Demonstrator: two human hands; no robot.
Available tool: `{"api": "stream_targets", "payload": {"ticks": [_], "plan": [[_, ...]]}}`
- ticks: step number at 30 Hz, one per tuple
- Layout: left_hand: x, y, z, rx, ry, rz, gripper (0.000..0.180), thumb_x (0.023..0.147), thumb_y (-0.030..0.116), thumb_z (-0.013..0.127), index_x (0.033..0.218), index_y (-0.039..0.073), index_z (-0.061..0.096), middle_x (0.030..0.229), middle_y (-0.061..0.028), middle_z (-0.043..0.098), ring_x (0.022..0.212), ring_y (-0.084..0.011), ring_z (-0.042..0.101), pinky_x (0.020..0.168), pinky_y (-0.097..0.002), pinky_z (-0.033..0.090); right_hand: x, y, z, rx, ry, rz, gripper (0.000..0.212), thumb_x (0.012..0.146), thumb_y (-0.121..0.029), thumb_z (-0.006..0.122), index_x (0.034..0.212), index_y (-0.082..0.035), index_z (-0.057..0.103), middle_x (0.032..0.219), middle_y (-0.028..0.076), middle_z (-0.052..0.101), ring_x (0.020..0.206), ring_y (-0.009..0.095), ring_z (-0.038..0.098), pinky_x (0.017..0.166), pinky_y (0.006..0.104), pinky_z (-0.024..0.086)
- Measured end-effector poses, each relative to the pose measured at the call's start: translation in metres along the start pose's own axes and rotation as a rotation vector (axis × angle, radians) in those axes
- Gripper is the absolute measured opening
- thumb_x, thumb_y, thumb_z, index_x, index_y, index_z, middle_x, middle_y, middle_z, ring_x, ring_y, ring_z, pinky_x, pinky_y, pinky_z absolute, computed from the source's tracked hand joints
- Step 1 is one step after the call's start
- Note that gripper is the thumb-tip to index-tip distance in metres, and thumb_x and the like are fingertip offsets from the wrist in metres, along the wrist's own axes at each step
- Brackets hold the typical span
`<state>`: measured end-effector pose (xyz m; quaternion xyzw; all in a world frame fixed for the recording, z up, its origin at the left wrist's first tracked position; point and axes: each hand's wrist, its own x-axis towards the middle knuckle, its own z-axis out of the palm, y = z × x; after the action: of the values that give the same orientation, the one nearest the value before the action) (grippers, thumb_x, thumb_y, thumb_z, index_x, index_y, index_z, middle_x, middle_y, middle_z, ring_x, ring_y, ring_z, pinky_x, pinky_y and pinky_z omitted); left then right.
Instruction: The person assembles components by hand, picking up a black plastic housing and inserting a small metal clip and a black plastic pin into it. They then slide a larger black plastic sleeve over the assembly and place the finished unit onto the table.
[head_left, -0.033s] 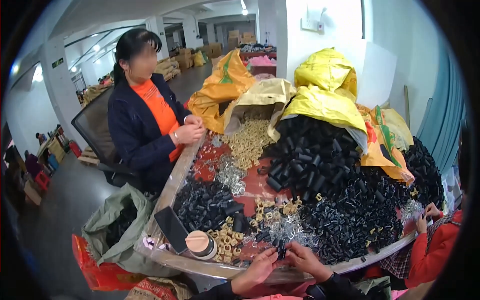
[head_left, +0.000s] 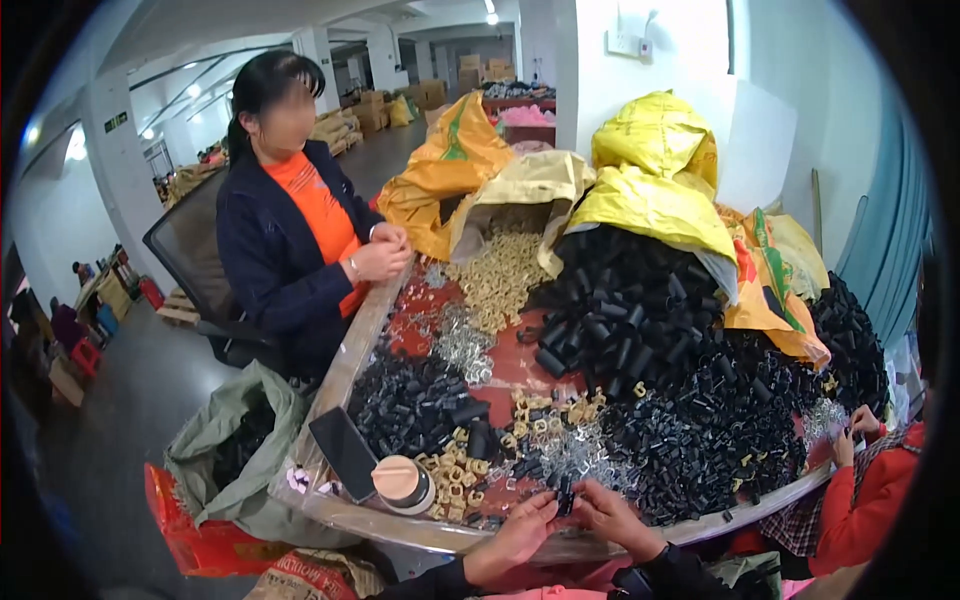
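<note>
At the near edge of the table, my left hand [head_left: 524, 530] and my right hand [head_left: 610, 516] meet with fingertips pinched around a small black cylindrical piece [head_left: 565, 496]. Its finer details are too small to make out. Just beyond my fingers lies a heap of thin silver wire clips [head_left: 580, 452]. Gold-coloured square rings [head_left: 455, 478] are scattered to the left of it. A wide pile of small black parts [head_left: 700, 440] spreads to the right, and another black pile [head_left: 410, 400] sits at the left.
A round lidded container [head_left: 403, 487] and a dark phone-like slab [head_left: 342, 452] stand at the left table edge. Yellow sacks [head_left: 650, 200] spill black tubes [head_left: 620, 320] at the back. One co-worker sits at the left; another's hands [head_left: 855, 430] work at the right edge.
The whole view has shifted very slightly. My hands stay in place with the black piece between them.
</note>
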<state>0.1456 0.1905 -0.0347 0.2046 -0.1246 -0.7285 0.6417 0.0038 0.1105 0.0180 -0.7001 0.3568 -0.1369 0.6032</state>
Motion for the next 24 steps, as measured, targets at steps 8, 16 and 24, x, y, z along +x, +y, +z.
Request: {"api": "stream_targets", "payload": {"ticks": [8, 16, 24], "plan": [[0.002, 0.005, 0.012, -0.077, -0.029, 0.028, 0.025, 0.085, 0.011, 0.047, 0.108, 0.001, 0.045, 0.104, -0.0070, 0.052, 0.100, -0.0169, 0.049, 0.089, -0.0333, 0.037, 0.005, 0.003, -0.001, 0.230, -0.019, -0.069, 0.020, 0.088, -0.017, 0.044, 0.102, -0.004, 0.041, 0.069, -0.001, 0.049, 0.059, 0.004, 0.045, 0.049, 0.0178, 0.036], [0.001, -0.003, 0.023, -0.013, -0.019, 0.097, 0.021, 0.086, 0.009, 0.045, 0.104, 0.000, 0.047, 0.100, -0.0084, 0.053, 0.092, -0.0181, 0.052, 0.083, -0.0305, 0.042, -0.014, 0.014, -0.003, 0.354, 0.060, 0.069, 0.013, 0.086, -0.016, 0.046, 0.095, -0.006, 0.043, 0.071, 0.001, 0.052, 0.058, 0.005, 0.047, 0.047, 0.0181, 0.037], [0.003, 0.000, 0.023, -0.026, 0.080, 0.054, 0.019, 0.083, 0.010, 0.049, 0.100, 0.001, 0.048, 0.097, -0.0083, 0.054, 0.090, -0.0179, 0.053, 0.083, -0.0300, 0.042, 0.003, 0.018, -0.007, 0.335, 0.112, 0.004, 0.009, 0.085, -0.013, 0.049, 0.081, -0.005, 0.048, 0.068, 0.000, 0.053, 0.056, 0.004, 0.048, 0.049, 0.0178, 0.038]]}}
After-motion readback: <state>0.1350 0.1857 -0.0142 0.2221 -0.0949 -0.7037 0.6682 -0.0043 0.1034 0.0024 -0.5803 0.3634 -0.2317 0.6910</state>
